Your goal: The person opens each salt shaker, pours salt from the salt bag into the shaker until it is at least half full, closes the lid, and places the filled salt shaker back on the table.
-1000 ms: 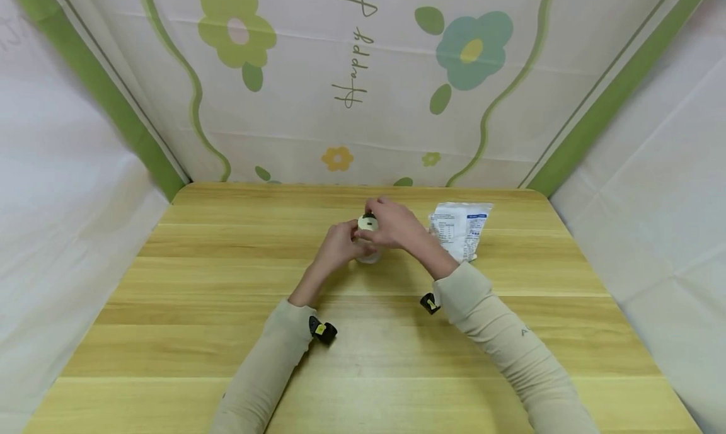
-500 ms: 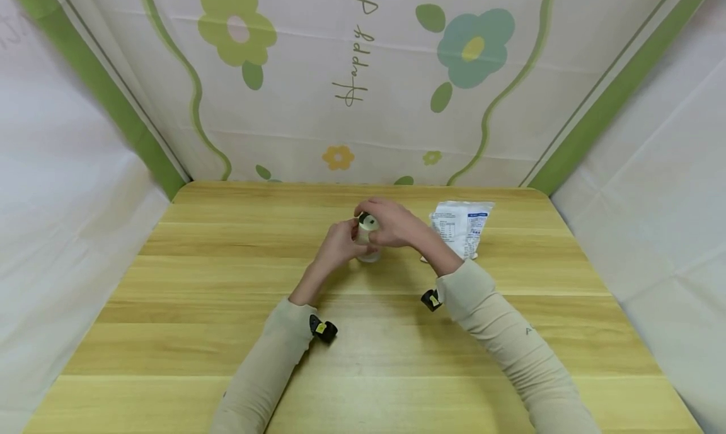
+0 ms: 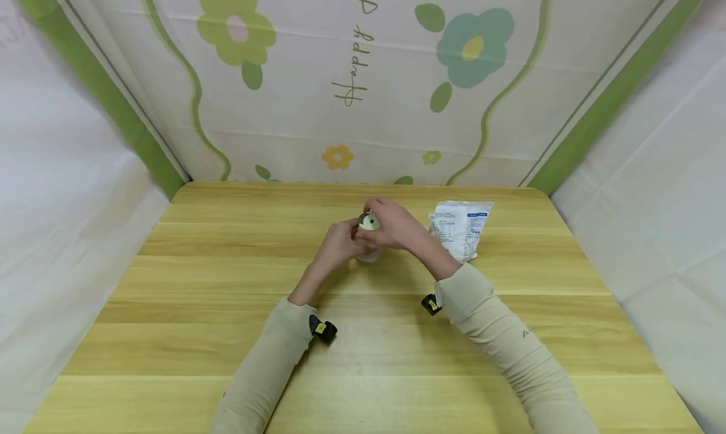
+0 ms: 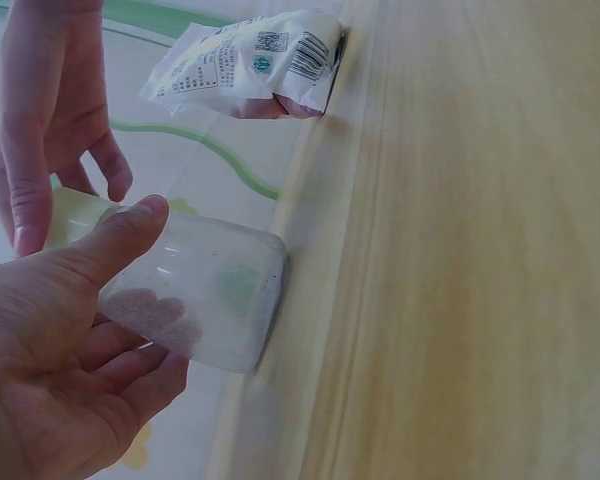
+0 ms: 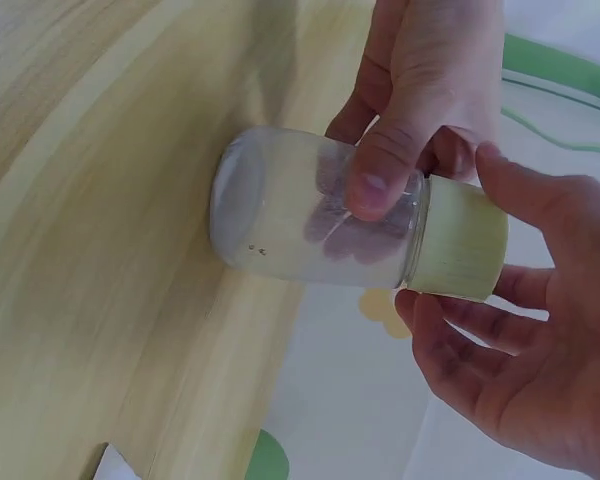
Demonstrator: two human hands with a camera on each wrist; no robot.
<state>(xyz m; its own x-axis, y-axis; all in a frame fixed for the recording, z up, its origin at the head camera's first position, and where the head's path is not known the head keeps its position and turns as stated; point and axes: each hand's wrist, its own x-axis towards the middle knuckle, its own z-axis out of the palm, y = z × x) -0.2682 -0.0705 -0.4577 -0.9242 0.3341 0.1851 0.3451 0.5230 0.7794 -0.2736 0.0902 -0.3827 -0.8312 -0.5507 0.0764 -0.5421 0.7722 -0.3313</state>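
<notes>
A translucent bottle [image 5: 280,205] with a pale yellow-green lid [image 5: 465,240] stands upright on the table near its far side. Purplish petal-like shapes show on or in its body; I cannot tell which. My left hand [image 3: 339,245] holds the body, its thumb on one side and fingers on the other, as the left wrist view shows. Around the lid curl the fingers and thumb of my right hand [image 3: 394,225]. From the head view the lid's top shows a dark patch and a small dark spot, while the hands cover most of the body.
A white printed pouch [image 3: 459,229] stands on the wooden table [image 3: 363,358] to the right of the bottle, close to my right forearm. Behind the table hangs a flower-patterned cloth [image 3: 295,106]. White cloth sides [image 3: 652,201] flank the table.
My right hand has shifted and turned about the lid, first leftward over it, then back right. The dark patch on the lid's top has changed position. My left hand stays on the bottle.
</notes>
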